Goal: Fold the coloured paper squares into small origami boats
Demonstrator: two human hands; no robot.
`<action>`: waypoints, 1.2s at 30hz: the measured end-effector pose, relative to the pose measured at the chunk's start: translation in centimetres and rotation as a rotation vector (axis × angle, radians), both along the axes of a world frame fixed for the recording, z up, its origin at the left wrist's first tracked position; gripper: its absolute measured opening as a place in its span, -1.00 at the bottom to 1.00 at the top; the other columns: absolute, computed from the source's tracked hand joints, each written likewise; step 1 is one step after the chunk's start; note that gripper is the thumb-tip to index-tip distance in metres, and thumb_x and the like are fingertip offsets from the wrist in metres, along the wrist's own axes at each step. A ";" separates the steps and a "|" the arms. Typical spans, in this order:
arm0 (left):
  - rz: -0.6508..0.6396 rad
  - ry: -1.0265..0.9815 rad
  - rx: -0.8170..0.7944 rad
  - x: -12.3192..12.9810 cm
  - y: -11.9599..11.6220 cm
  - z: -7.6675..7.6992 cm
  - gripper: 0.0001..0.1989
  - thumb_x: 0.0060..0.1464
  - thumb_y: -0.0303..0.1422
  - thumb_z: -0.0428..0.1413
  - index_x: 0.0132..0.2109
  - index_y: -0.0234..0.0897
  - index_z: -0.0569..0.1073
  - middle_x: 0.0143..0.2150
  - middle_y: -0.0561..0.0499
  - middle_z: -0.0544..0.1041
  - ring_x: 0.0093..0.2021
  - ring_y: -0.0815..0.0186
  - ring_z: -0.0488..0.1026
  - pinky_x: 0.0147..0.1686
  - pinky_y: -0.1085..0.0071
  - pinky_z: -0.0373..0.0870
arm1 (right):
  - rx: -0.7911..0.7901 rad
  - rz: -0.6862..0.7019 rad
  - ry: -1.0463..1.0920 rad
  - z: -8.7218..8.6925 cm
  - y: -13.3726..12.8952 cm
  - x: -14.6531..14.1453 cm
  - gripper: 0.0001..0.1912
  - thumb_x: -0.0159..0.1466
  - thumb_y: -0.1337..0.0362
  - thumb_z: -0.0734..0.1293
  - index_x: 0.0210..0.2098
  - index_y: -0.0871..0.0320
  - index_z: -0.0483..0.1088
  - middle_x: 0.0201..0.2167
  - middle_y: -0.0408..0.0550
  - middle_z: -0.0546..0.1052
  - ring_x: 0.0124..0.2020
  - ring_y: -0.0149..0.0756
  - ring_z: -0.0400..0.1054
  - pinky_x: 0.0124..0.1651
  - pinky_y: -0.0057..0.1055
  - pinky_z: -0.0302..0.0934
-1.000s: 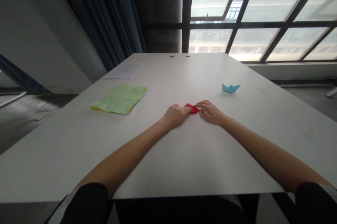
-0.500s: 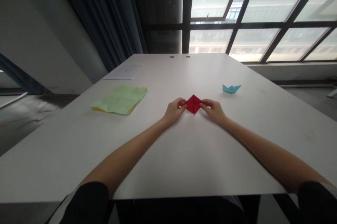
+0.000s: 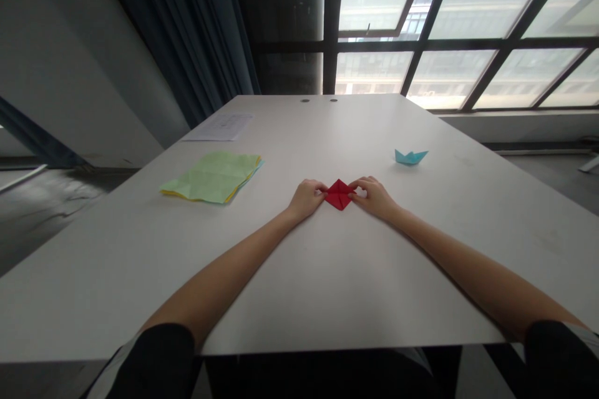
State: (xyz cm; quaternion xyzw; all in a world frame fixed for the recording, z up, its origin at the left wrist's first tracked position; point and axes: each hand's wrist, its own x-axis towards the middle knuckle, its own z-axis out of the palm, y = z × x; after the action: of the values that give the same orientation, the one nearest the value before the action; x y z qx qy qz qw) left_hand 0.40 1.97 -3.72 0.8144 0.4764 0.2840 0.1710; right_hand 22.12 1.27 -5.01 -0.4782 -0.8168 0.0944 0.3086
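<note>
Creased red paper diamond, side corners in pinching left fingers and right fingers

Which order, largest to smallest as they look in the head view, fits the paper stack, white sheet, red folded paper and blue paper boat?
1. Paper stack
2. White sheet
3. Red folded paper and blue paper boat: too alike to rank

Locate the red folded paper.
The red folded paper is just right of centre in the head view, held between left hand and right hand, nearer than the blue paper boat.
</note>
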 end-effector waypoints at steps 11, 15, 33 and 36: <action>-0.071 -0.016 0.009 -0.1 0.3 -0.4 -0.83 -0.05 -0.46 0.04 -0.30 -0.31 0.51 -0.39 0.02 0.49 -0.38 0.38 0.35 -0.33 0.47 0.28 | -0.029 0.021 0.025 0.3 -0.4 -0.5 -0.86 0.09 0.33 0.26 -0.32 0.14 0.37 -0.41 -0.11 0.41 -0.48 -0.40 0.24 -0.36 -0.45 0.13; -0.072 -0.021 0.009 0.0 0.1 -0.2 -0.81 -0.09 -0.50 0.02 -0.32 -0.30 0.50 -0.40 0.03 0.48 -0.39 0.38 0.35 -0.35 0.47 0.28 | -0.024 0.053 0.045 0.3 -0.7 -0.6 -0.84 0.09 0.38 0.22 -0.32 0.14 0.35 -0.40 -0.11 0.40 -0.49 -0.43 0.24 -0.38 -0.47 0.14; -0.371 0.452 0.240 -0.4 -1.0 0.9 -0.77 0.13 -0.45 -0.08 -0.14 -0.22 0.44 -0.17 -0.04 0.48 -0.11 0.31 0.35 -0.07 0.38 0.27 | 0.052 0.174 -0.155 1.4 -1.3 -0.3 -0.84 0.14 0.32 0.22 -0.36 0.14 0.45 -0.43 -0.03 0.48 -0.31 -0.26 0.32 -0.17 -0.34 0.19; -0.364 0.609 0.268 0.3 -2.1 1.5 -0.78 0.15 -0.44 -0.09 -0.12 -0.24 0.41 -0.17 -0.08 0.48 -0.15 0.27 0.38 -0.15 0.37 0.30 | 0.068 0.194 -0.165 1.2 -1.3 -0.3 -0.80 0.17 0.31 0.22 -0.27 0.12 0.45 -0.34 -0.01 0.50 -0.25 -0.25 0.32 -0.12 -0.32 0.19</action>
State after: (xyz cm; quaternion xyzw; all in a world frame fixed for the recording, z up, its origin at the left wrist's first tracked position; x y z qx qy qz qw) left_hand 0.65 -0.16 -2.21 0.9480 0.3113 0.0536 -0.0389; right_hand 21.78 -0.02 -3.86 -0.3923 -0.8846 0.0566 0.2456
